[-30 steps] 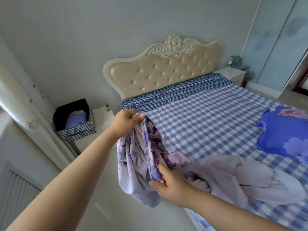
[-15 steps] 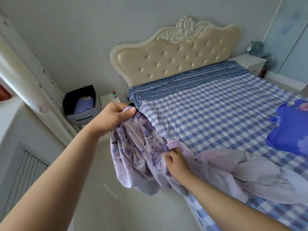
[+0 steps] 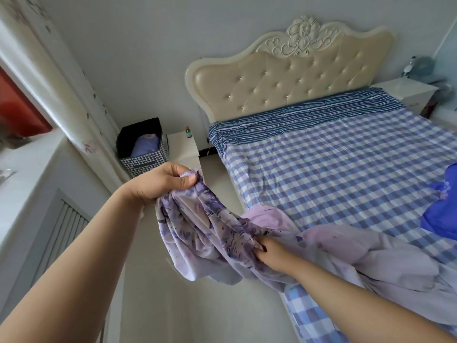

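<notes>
Left hand (image 3: 160, 183) holds the sheet (image 3: 205, 233) up off the bed (image 3: 346, 169) edge, fingers (image 3: 189, 179) clamped on a bunched corner. Right hand (image 3: 270, 252) lower, fingers curled into the sheet's middle folds, gripping. Sheet hangs between both hands, rest piled on the bed's near side. Blue pillow (image 3: 442, 214) at right, bin (image 3: 143, 147) by the nightstand (image 3: 183, 147)

Left hand (image 3: 160, 185), right hand (image 3: 270, 252), seemingly clenched
</notes>
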`<state>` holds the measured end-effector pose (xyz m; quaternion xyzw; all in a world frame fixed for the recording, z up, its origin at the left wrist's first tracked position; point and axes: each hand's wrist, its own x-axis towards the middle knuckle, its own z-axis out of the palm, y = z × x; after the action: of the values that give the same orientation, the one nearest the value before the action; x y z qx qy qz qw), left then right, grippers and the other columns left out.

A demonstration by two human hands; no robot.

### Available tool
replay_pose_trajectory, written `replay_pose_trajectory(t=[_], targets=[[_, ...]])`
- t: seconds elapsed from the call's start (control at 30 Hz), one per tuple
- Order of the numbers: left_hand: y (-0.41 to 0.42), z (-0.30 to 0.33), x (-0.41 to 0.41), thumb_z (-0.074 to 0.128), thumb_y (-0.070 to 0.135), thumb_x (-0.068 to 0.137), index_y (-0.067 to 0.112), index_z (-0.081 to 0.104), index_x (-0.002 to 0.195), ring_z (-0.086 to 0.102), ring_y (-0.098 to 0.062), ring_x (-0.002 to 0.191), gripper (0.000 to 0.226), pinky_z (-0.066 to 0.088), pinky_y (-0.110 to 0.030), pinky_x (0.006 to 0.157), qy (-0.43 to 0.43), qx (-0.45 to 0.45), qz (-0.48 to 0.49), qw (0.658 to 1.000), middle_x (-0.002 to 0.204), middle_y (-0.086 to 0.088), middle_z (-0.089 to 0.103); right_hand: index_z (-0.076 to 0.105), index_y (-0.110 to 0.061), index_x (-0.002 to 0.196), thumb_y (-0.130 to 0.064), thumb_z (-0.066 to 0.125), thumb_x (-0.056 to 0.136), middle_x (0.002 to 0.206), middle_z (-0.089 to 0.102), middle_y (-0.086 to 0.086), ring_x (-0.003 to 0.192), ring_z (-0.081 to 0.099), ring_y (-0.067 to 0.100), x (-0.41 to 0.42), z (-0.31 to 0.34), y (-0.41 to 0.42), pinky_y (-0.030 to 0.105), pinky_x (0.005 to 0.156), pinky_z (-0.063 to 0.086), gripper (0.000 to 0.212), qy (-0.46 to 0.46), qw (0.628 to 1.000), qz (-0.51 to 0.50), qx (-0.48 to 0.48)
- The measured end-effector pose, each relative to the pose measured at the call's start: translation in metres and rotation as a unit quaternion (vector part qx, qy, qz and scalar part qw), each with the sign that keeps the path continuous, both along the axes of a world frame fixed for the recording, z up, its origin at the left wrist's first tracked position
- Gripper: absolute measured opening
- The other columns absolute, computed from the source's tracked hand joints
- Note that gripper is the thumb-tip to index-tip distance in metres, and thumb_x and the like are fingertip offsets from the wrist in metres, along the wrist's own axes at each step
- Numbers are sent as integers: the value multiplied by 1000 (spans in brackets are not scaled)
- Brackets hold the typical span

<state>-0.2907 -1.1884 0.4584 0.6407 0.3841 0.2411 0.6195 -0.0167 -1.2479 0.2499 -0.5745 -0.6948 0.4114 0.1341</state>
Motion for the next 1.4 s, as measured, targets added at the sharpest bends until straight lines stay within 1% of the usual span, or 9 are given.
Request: replay_pose_trajectory(t=[0.13,0.23,0.5,0.6,0.73,0.93,1.17,1.27,1.4], targets=[[-10,6,-8,84,48,64,6,73,68,65,-18,60,43,53,-25,60,5,-29,-42,999,67,-12,69,53,-31,85,-22,51,93,79,52,-10,77,50,11,5,-4,12,18,68,39,12,-22,998,-61,-26],[-16,11,-13,84,46,65,3,73,71,64,-18,61,45,53,-25,62,16,-39,-70,997,69,-13,69,52,-25,86,-30,53,91,74,53,-13,68,51,6,9,-10,24,26,68,49,7,-58,993,-97,14],[-29,15,-24,77,43,74,11,74,72,65,-12,65,33,52,-23,65,10,-67,-101,993,71,-5,70,66,-14,98,-26,53,93,100,64,2,97,60,22,1,-7,29,34,81,50,18,-178,948,-116,238],[-31,14,-31,76,44,75,9,74,74,65,-15,65,35,52,-26,66,17,-58,-93,994,73,-7,70,59,-20,95,-46,18,100,97,59,-4,93,55,14,-1,-13,24,20,82,43,49,-184,966,-19,182],[-35,12,-37,77,43,75,9,72,72,64,-13,63,34,52,-25,65,8,-63,-93,994,70,-5,70,37,-26,63,-28,24,102,65,50,-14,71,46,9,-5,-18,11,26,74,38,41,-152,967,-50,198],[-32,6,-41,79,42,72,3,71,75,64,-19,66,41,53,-29,68,20,-63,-86,994,74,-13,69,39,-17,101,-36,40,92,91,55,-5,88,57,14,6,-16,2,18,75,43,22,-80,989,19,123],[-31,3,-42,80,45,71,-15,53,68,55,-17,59,65,48,-27,63,43,-42,-90,994,67,-12,58,60,-19,81,-14,52,93,79,64,-6,79,59,18,23,-10,8,27,70,47,15,28,982,-171,76],[-35,4,-42,78,42,75,-11,56,69,55,-16,60,57,48,-26,64,36,-42,-114,992,66,-9,60,54,-24,94,-8,51,93,79,57,-4,74,54,15,23,0,9,22,67,43,16,125,963,-235,51],[-40,10,-37,75,41,77,1,62,66,53,-15,59,44,46,-27,65,44,-25,-125,991,64,-5,59,51,-20,97,-11,53,93,89,56,4,84,53,18,21,12,23,14,65,38,10,59,989,-137,10]])
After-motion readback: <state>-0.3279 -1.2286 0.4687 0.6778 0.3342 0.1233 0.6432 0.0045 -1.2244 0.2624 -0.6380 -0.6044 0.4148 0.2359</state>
